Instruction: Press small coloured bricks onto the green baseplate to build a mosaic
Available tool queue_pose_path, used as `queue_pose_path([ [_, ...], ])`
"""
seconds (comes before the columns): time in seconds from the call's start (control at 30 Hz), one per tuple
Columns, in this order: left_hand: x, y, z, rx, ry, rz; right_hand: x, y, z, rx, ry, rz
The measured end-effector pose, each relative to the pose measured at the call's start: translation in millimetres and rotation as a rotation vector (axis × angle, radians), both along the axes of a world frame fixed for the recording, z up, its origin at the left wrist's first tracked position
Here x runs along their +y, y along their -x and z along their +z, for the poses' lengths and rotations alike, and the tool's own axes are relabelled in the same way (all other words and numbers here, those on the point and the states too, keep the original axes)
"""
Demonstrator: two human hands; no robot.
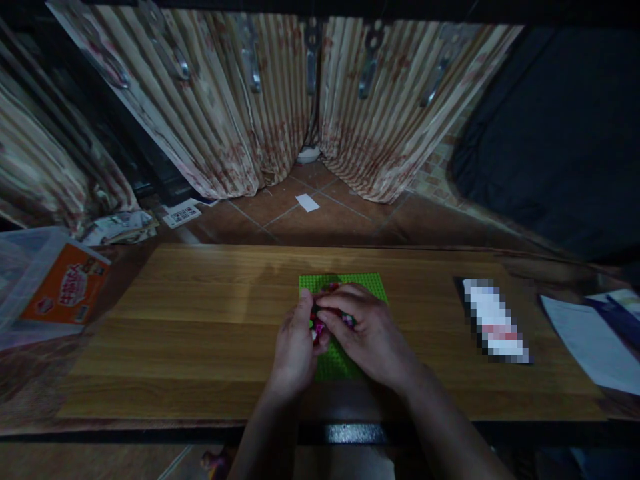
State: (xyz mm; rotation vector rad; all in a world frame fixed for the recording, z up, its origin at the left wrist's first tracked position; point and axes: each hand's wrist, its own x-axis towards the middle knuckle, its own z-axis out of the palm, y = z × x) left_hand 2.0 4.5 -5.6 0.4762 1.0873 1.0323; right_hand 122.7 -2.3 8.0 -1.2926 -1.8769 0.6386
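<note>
A green studded baseplate (340, 363) lies on the wooden board, and both hands are over it. My left hand (295, 343) is closed around a cluster of small building bricks (318, 328) in magenta, green and white. My right hand (367, 327) meets it from the right, thumb and forefinger pinched at the cluster's dark upper part. More pink and white bits show beneath the right fingers, and a little red shows above them. The fingers hide most of the bricks, so their exact shape cannot be made out.
Around the plate stretches the wood-grain board (200, 320). A blurred-out pixelated item (495, 323) lies on its right part, with white paper (590, 340) farther right. At left stands a clear plastic bin (30, 247) beside an orange packet (67, 287). Striped curtains (240, 113) hang behind.
</note>
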Motion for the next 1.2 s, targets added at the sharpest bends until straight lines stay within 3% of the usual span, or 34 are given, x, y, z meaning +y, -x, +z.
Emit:
queue_pose_path([
  [0.27,-3.0,-0.4,-1.8,0.144,-0.091,-0.038,0.1,2.1,1.1,-0.086,0.018,0.004],
  [0.73,0.6,2.8,-3.6,-0.186,-0.126,-0.107,1.4,-4.7,-0.3,0.200,0.005,-0.107],
  [1.2,0.4,4.1,-2.1,-0.207,-0.151,-0.121,2.1,-7.8,-0.1,0.181,0.048,-0.098],
])
